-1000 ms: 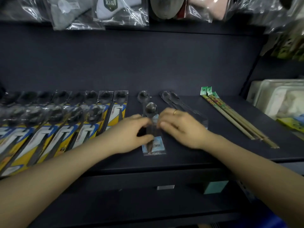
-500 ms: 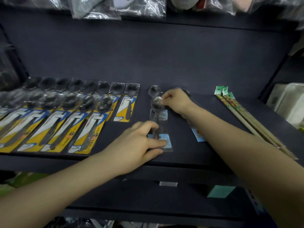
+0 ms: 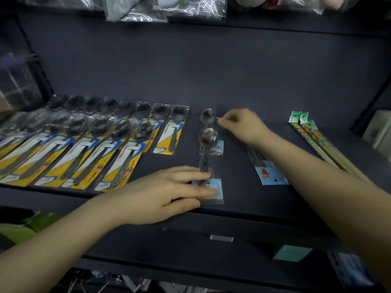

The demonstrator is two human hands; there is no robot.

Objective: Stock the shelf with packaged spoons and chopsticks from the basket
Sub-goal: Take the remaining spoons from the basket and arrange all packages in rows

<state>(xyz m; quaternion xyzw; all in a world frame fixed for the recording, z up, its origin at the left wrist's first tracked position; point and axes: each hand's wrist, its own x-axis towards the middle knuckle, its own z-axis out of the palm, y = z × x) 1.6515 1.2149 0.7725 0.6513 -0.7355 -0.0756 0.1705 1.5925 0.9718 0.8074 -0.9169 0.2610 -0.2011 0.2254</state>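
nearest, the left hand (image 3: 167, 193) lies flat on the dark shelf (image 3: 243, 199), its fingers (image 3: 203, 193) stretched out and pressing the blue-label end of a clear-packaged spoon (image 3: 208, 163) whose bowl points toward the back wall. farther in, the right hand (image 3: 243, 125) has its fingers pinched narrow at the top edge of a second clear spoon pack (image 3: 208, 116) just behind the first, with another blue-label pack (image 3: 267, 172) partly hidden under the right forearm. rows of yellow-card spoon packs (image 3: 88, 149) fill the shelf's left side, and the packaged chopsticks (image 3: 317, 142) lie well apart on the right.
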